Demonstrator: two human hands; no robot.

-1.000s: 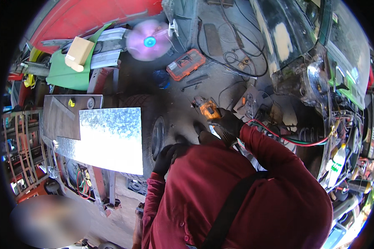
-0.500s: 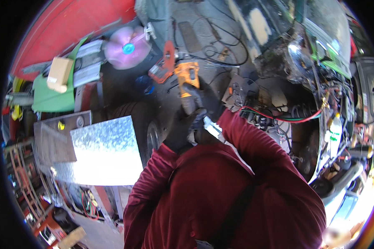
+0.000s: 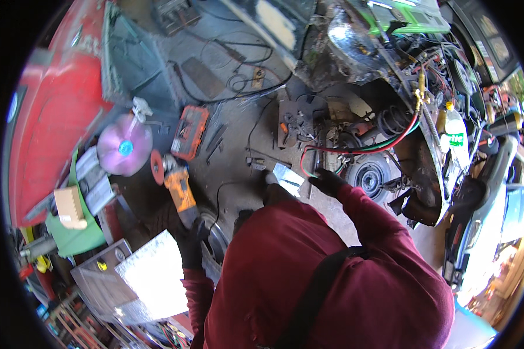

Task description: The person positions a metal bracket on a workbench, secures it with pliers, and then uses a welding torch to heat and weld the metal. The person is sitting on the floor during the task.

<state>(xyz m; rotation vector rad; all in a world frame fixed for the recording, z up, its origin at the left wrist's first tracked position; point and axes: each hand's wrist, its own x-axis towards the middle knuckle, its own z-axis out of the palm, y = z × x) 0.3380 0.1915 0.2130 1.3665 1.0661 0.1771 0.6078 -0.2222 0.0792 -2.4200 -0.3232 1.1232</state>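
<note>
left hand [image 3: 191,239] holds orange grinder [image 3: 181,191]; right hand [image 3: 328,184] by red hose [image 3: 332,150].

Light is uneven: strong white brightness spills in at the lower right, washing out the surroundings of the parked car [image 3: 498,215], while the floor [image 3: 233,154] sits in dim, greyish shade. The metal sheet [image 3: 157,279] glares almost pure white. Deep shadow fills the space around the left hand [image 3: 191,241], whose dark glove shows little detail. The fan blades [image 3: 109,152] blur into purple haze. Fisheye distortion bends edges toward a black rim.
</note>
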